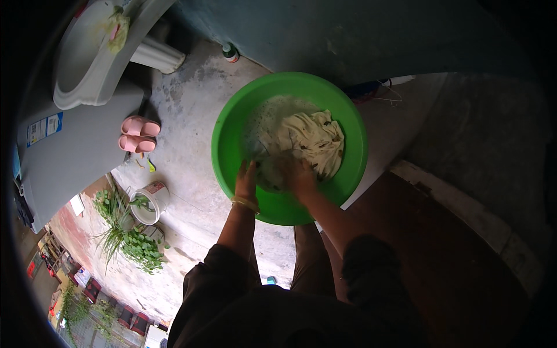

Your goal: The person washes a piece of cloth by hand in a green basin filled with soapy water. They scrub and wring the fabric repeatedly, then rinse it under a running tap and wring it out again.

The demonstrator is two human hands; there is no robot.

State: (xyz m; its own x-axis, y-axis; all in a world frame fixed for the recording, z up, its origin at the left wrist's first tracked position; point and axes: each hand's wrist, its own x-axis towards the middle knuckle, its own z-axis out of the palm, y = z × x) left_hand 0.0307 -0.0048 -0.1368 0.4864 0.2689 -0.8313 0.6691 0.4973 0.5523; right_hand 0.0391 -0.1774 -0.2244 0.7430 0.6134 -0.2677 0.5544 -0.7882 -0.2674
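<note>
A round green plastic basin (220, 143) stands before me, with foamy water (265, 115) in it. Bunched in its right half is a wet cream cloth (320, 139) with small dark spots, partly under the suds. My left hand (246, 180), with a pale bangle (246, 202) at the wrist, is inside the near left wall, fingers apart and nothing visible in it. Blurred by motion, my right hand (300, 176) is at the near edge of the cloth. Its fingertips are lost in blur and suds, so its grip is unclear.
A white pedestal sink (98, 65) and a grey appliance (91, 148) stand at the left. Pink slippers (138, 134), a white bucket (149, 203) and potted plants (139, 248) are on the floor. A green bottle (229, 52) stands by the far wall.
</note>
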